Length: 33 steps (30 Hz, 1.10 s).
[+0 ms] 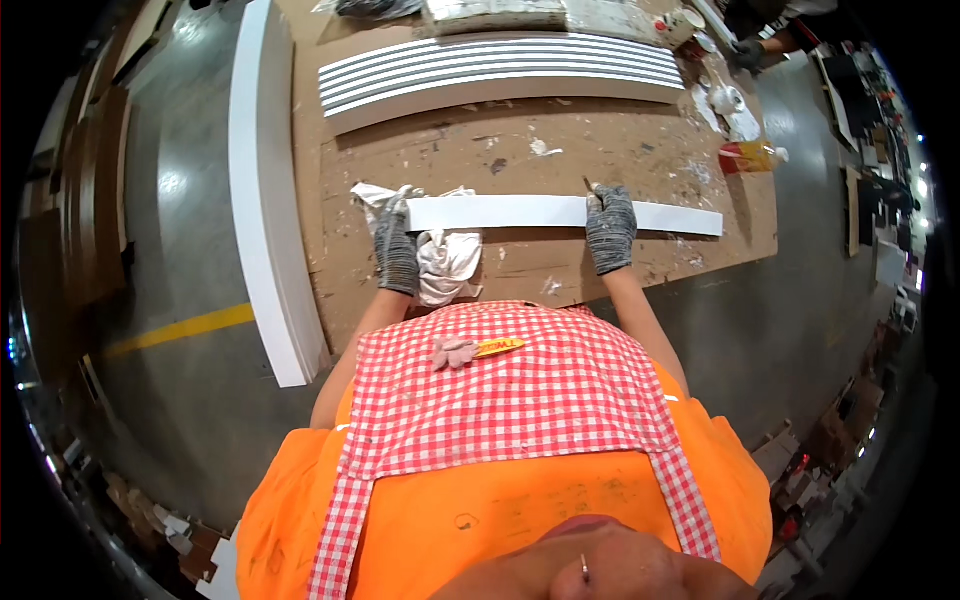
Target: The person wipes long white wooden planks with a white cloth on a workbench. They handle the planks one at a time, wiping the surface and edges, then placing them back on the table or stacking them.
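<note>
A long, narrow white board point(510, 212) lies across the brown work table in front of me. My left hand point(397, 250), in a grey knit glove, is closed on the board's left end. Further right, my gloved right hand point(612, 235) wraps over the board, its right end sticking out past the fingers. A small thin item, too small to name, shows at the right fingertips. A crumpled white cloth point(450, 262) lies beside my left hand, partly under the board.
Behind the board lies a stack of white boards point(500, 85). Tall white boards point(268, 200) line the table's left side. At the right are a bottle with reddish-yellow liquid point(745, 158) and a white roll point(727, 99). A co-worker's gloved hand point(748, 54) shows at the far right.
</note>
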{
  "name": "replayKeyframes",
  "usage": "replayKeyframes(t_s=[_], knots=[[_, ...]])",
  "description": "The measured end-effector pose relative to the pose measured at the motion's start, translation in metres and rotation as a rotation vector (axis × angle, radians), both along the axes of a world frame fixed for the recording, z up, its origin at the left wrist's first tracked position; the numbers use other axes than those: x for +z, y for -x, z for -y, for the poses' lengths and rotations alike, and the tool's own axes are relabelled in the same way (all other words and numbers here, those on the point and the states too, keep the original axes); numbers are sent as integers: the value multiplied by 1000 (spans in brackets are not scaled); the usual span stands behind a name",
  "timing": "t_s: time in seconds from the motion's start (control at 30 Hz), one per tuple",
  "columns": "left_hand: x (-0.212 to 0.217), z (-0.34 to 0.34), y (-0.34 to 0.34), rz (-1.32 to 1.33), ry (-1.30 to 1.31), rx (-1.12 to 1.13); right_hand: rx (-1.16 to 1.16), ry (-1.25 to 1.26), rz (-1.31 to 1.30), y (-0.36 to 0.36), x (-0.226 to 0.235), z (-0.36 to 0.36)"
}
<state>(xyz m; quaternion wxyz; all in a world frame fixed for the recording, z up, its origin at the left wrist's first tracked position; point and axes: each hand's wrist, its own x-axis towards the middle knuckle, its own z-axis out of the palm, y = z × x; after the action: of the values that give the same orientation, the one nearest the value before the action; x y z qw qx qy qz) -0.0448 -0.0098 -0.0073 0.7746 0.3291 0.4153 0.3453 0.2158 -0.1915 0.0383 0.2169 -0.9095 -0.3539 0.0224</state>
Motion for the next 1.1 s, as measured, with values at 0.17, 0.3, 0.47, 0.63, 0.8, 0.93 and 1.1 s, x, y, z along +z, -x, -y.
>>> replayKeyframes(t_s=[0.17, 0.3, 0.47, 0.63, 0.8, 0.93, 1.1], knots=[[-10, 0, 6, -32, -107, -39, 107, -5, -44, 42, 7, -36], [-10, -1, 3, 141, 82, 28, 263, -80, -22, 74, -10, -59], [-26, -3, 7, 276, 182, 67, 442, -132, -204, 129, -5, -104], [-40, -3, 9, 326, 276, 203, 541, -3, -277, 143, 10, -129], [-42, 1, 9, -14, -303, 93, 570, -35, -248, 154, 3, -147], [-33, -3, 7, 269, 103, 205, 659, -36, -258, 156, -5, -152], [-39, -11, 9, -65, -197, 102, 695, -52, -354, 165, 18, -163]])
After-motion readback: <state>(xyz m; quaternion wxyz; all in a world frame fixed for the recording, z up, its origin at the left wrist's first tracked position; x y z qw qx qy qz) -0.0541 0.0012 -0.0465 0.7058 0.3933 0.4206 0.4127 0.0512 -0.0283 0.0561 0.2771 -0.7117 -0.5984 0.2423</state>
